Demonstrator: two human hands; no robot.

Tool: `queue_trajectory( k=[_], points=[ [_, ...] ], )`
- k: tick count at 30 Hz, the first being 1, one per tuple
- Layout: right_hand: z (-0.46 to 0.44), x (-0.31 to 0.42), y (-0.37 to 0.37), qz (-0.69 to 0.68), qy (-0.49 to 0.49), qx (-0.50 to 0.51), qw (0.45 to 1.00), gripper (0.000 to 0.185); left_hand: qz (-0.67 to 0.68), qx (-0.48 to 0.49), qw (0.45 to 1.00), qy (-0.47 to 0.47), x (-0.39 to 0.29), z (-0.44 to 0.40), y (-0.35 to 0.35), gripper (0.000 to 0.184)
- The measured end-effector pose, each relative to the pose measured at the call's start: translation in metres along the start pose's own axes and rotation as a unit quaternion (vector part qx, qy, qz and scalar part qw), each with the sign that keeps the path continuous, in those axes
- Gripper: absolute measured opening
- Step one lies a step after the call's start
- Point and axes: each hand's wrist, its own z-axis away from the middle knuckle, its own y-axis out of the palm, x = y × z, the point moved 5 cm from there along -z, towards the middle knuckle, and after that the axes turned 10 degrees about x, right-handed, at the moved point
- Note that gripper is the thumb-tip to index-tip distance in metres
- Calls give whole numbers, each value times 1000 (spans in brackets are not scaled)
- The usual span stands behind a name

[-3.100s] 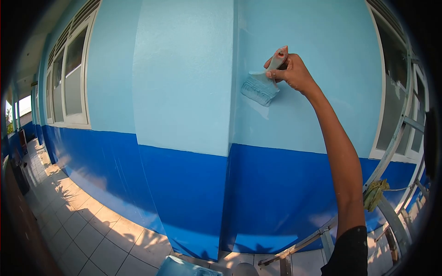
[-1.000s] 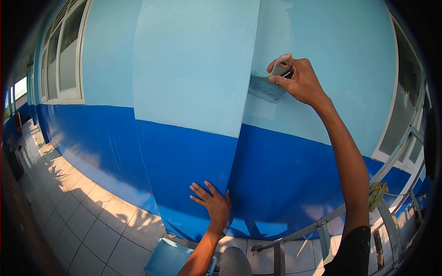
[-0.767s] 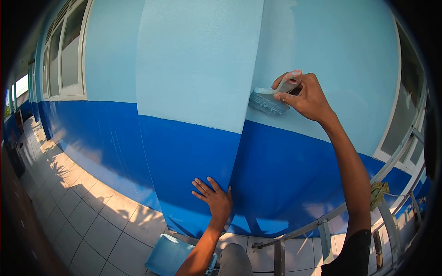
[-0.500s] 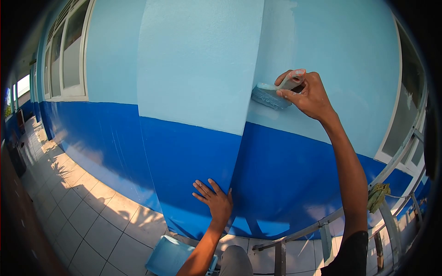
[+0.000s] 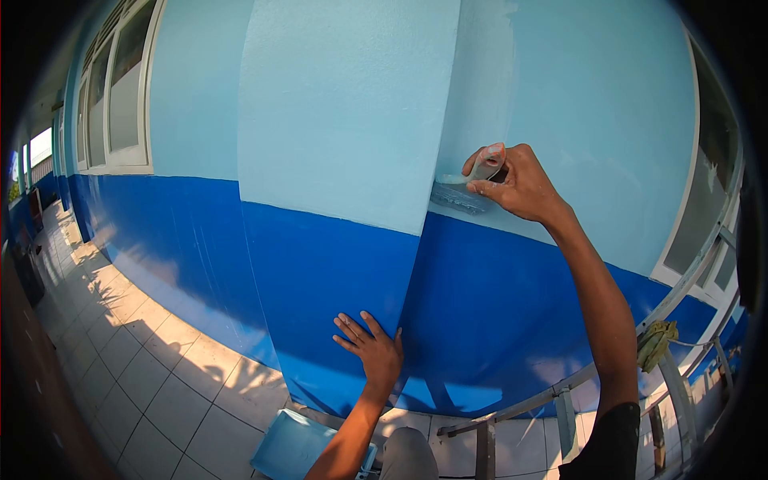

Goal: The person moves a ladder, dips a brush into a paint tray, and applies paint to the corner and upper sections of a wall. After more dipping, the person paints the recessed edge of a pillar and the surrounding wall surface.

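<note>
My right hand grips a paintbrush by its handle, fingers closed round it. The wide bristles lie against the light blue wall, beside the pillar's edge and just above the dark blue band. Wet-looking light paint shows on the brush and on some fingers. Lower down, my left hand rests flat with fingers spread on the dark blue part of the pillar, near its right edge. It holds nothing.
A light blue paint tray stands on the tiled floor below my left arm. At the right, a metal ladder leans near the wall with a greenish cloth tied on. Windows flank both sides.
My right hand has moved the paintbrush down and slightly left along the wall, closer to the dark blue band. My left hand has stayed in place on the pillar.
</note>
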Motion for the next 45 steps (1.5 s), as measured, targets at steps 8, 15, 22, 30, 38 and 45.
queue_trajectory(
  k=[8, 15, 22, 30, 38, 45],
  points=[
    [-2, 9, 0, 48, 57, 45, 996, 14, 7, -4, 1000, 7, -1, 2, 2, 99],
    [-5, 2, 1, 11, 73, 39, 997, 12, 2, 0, 1000, 1, -1, 2, 2, 102],
    [-7, -2, 1, 25, 65, 50, 996, 12, 2, 1, 1000, -1, 0, 1, 1, 104],
    [-6, -8, 2, -3, 63, 28, 998, 12, 8, -1, 1000, 1, 0, 2, 0, 102],
    [-4, -3, 6, 32, 57, 49, 997, 14, 3, -3, 1000, 5, -2, 2, 1, 101],
    [-4, -3, 9, 34, 67, 61, 995, 13, 1, 1, 1000, 5, -1, 1, 1, 101]
  ],
)
